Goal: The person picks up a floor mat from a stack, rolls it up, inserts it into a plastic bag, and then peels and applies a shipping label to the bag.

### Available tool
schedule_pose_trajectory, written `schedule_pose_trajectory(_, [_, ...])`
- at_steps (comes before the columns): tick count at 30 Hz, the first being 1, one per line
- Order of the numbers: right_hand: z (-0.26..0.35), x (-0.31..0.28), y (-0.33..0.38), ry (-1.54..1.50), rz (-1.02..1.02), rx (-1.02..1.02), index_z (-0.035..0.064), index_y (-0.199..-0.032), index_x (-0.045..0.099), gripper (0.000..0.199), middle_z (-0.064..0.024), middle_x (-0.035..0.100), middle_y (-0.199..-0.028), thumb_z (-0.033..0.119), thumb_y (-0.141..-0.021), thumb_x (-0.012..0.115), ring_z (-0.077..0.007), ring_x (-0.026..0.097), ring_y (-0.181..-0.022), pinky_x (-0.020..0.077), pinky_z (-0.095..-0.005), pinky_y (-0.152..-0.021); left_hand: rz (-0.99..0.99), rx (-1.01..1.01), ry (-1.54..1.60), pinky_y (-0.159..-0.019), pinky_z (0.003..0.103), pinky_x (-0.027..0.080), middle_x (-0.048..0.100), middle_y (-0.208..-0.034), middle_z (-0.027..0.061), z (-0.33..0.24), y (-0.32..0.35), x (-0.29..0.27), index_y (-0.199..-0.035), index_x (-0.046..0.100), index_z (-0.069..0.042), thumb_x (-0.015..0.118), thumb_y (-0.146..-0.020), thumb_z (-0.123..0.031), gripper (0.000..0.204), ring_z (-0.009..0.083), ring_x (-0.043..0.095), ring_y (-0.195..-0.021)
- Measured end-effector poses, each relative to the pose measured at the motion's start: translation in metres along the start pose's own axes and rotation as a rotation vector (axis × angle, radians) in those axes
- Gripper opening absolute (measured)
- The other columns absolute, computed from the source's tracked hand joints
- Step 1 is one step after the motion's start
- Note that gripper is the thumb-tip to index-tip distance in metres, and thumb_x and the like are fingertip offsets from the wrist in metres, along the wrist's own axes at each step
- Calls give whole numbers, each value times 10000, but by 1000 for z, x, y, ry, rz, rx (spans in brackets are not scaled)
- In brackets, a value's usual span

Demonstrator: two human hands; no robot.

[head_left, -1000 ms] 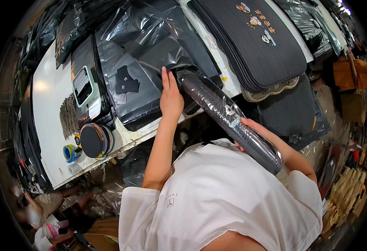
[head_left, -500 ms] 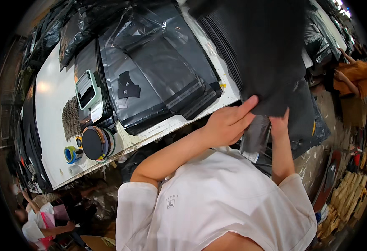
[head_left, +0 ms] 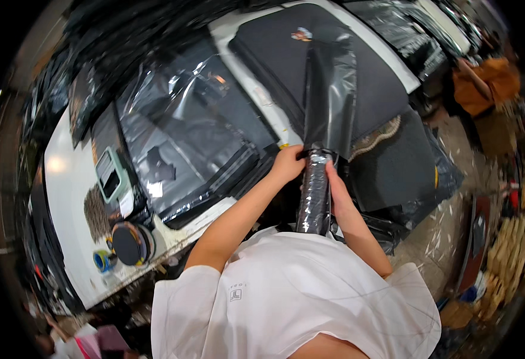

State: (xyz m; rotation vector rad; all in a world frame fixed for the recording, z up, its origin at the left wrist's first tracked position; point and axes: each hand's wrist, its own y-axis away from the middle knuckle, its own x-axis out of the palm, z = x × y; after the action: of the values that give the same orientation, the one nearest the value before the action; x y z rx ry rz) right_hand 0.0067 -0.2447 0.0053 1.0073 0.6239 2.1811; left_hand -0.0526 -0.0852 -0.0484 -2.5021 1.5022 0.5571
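Note:
A long, narrow black plastic bag [head_left: 329,102] stretches away from my body, its far half lying flat over a stack of dark mats [head_left: 373,72]. Nearer me the glossy plastic is narrower and wrinkled, and whatever is inside cannot be made out. My left hand [head_left: 288,164] grips the bag's left edge about midway, with the fingertips partly hidden. Along the right edge, my right hand [head_left: 339,186] holds it with the thumb up and the other fingers behind the plastic.
Left of the stack lie clear-wrapped dark packages [head_left: 190,143] with small black tags on top. A phone in a pale green case [head_left: 111,173], a tape roll [head_left: 102,260] and a round black-topped stack [head_left: 132,244] sit by the table edge. A person in orange [head_left: 487,87] is at far right.
The dark panel at my hands is gone from them, uncovering the mat stack. Both hands now hold the black plastic bag, and the view has shifted.

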Motion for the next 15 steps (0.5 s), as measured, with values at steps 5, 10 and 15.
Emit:
schedule_pose_trajectory(5, [-14, -49, 27, 767, -219, -664, 41, -1015, 606, 366, -77, 592, -1132, 360, -985, 429, -185, 598, -913, 493, -331, -774, 252, -199, 230, -602, 327, 476, 627, -701, 97, -19, 31, -13, -908, 637, 18, 624, -776, -48, 149, 166, 603, -651])
schedule_pose_trajectory(10, [-11, -52, 53, 449, -150, -514, 12, -1077, 532, 215, -56, 618, -927, -2, -863, 551, -104, 584, -806, 484, -251, -656, 423, -261, 136, -591, 295, 467, 604, -657, 48, -25, 65, -28, -892, 663, 3, 649, -793, -40, 109, 100, 558, -641])
schedule_pose_trajectory(15, [27, -69, 38, 602, 335, -72, 16, -883, 610, 98, -55, 620, -727, 8, -787, 625, -128, 623, -635, 505, -268, -586, 852, -226, -6, -636, 265, 464, 644, -665, 51, -62, 39, -67, -799, 675, 21, 695, -762, -34, 69, 106, 595, -667])
